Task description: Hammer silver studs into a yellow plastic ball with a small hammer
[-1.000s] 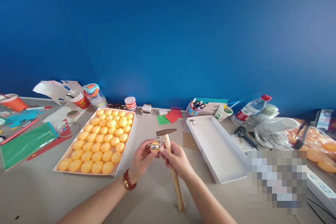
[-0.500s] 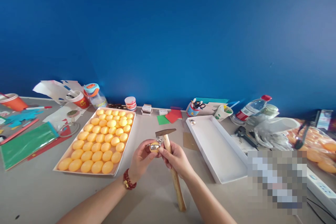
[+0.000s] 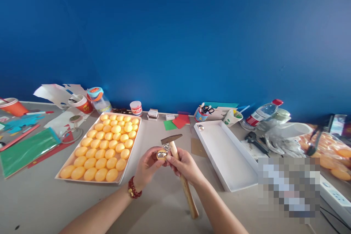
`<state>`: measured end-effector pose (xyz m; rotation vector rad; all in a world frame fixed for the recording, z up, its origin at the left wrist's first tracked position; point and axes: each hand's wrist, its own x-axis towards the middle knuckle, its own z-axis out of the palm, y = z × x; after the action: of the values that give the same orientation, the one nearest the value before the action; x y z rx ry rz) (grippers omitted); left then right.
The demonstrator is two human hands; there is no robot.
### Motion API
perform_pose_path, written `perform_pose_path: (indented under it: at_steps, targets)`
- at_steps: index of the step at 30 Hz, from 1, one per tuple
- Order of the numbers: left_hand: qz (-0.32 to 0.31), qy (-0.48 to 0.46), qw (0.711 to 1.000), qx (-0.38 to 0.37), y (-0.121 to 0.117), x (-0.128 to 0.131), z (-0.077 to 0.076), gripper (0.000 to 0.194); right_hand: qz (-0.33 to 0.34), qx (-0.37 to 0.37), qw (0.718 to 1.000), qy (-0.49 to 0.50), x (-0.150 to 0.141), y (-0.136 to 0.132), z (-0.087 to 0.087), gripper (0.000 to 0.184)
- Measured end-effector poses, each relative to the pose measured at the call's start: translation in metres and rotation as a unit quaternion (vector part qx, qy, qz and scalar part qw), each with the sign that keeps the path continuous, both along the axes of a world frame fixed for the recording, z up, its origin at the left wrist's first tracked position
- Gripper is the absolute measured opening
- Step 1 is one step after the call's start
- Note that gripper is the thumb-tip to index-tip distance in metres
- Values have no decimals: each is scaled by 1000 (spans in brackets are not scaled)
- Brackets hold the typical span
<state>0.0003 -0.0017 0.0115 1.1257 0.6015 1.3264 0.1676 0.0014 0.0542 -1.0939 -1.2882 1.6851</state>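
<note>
My left hand is closed round a small yellow ball partly wrapped in silver foil, held above the table. My right hand grips the wooden handle of a small hammer just below its dark metal head, and its fingertips also touch the foil on the ball. The hammer head points left above both hands and the handle slants down to the right. A red bead bracelet sits on my left wrist.
A tray of several yellow balls lies at the left. A long white tray with one small foil ball lies at the right. Cups, a jar, coloured paper, a water bottle and a bag of orange balls line the table's back and sides.
The hammer has tilted: its head has shifted slightly left and its handle end has swung out to the right. Both hands stay together on the foil-wrapped ball.
</note>
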Motion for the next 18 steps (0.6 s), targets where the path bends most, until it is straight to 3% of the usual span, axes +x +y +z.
perform_pose_path:
  at_steps: [8,18]
  targets:
    - [5,-1,1000,6,-1,1,2,29,-15,0,1000,-13,-1,1,-5,37]
    - [51,35,998,23,-3,0,-6,29,-37,-5,999,12,-7,-1,-7,39]
